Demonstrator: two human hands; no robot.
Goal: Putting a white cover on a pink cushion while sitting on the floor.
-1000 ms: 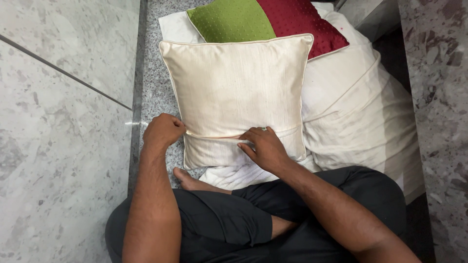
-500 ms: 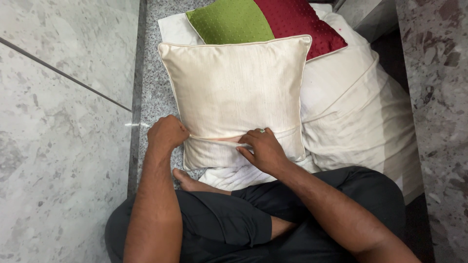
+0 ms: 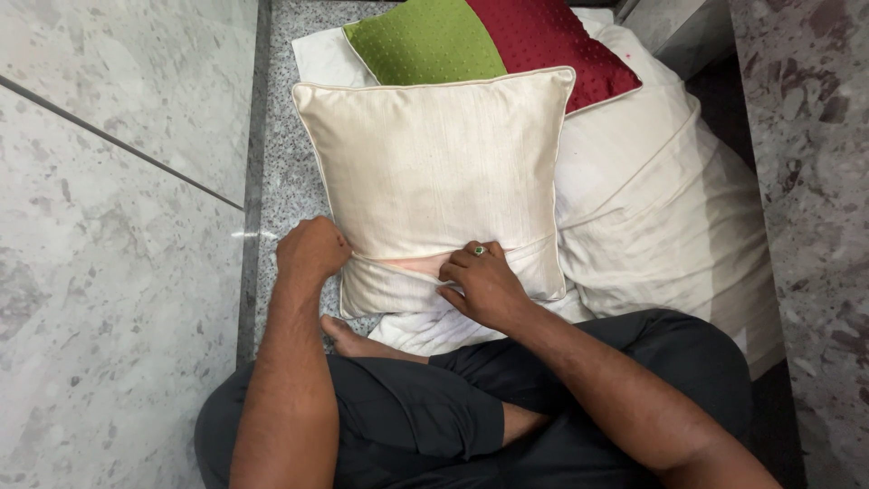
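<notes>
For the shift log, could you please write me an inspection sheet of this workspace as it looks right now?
Surface: speckled grey stone floor beside pale marble slabs.
Job's things: cream cushion, its flap opening near the lower edge showing a pinkish insert.
Clutter: green cushion, dark red cushion, pile of white fabric underneath.
Grips: left hand clenched at the cushion's lower left edge; right hand, wearing a green-stoned ring, has fingers at the flap.
Cables: nothing seen.
Surroundings: person seated cross-legged in dark trousers; marble wall at right.

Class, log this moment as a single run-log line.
left hand: grips cream cushion edge | right hand: fingers at cover's back flap | behind: green cushion, red cushion
</notes>
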